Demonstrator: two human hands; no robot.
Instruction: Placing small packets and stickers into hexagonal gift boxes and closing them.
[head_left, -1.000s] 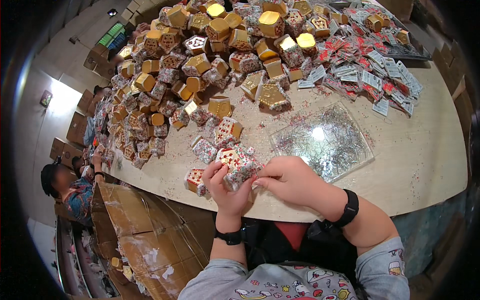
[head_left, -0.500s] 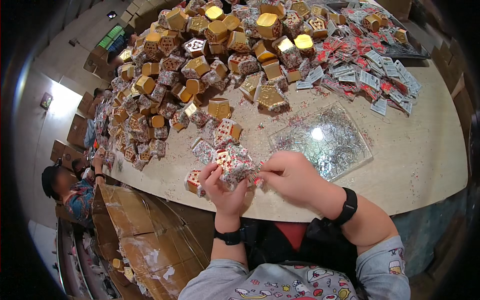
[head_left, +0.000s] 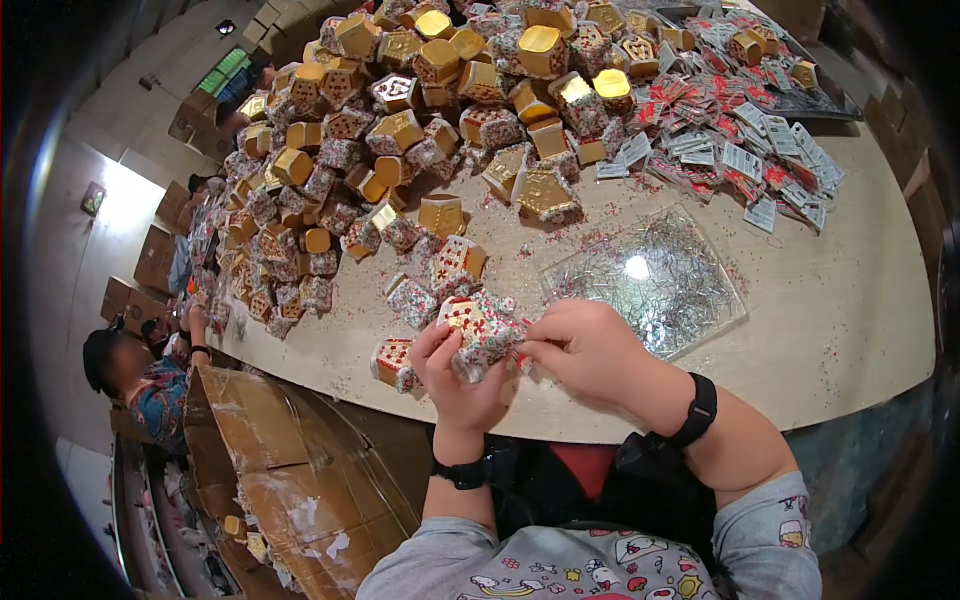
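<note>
Gold-and-red house ornament (head_left: 484, 330) is gripped in left hand (head_left: 460, 387); right hand (head_left: 582, 343) pinches closed near its edge, contents unclear. I judge fine fingertip work underway; next needs steadiness.

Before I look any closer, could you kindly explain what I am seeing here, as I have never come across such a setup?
Of course. There is no machine: these are a person's two bare hands, seen from above by a wide fisheye camera worn on the head, so straight edges look bent. The left hand holds a small house-shaped piece coated in coloured specks. The right hand pinches beside its right side; what is between the fingertips is too small to tell. On the pale table lie a large heap of similar gold and speckled pieces, a pile of red and white cards, and a clear tray of thin silvery pieces.
</note>
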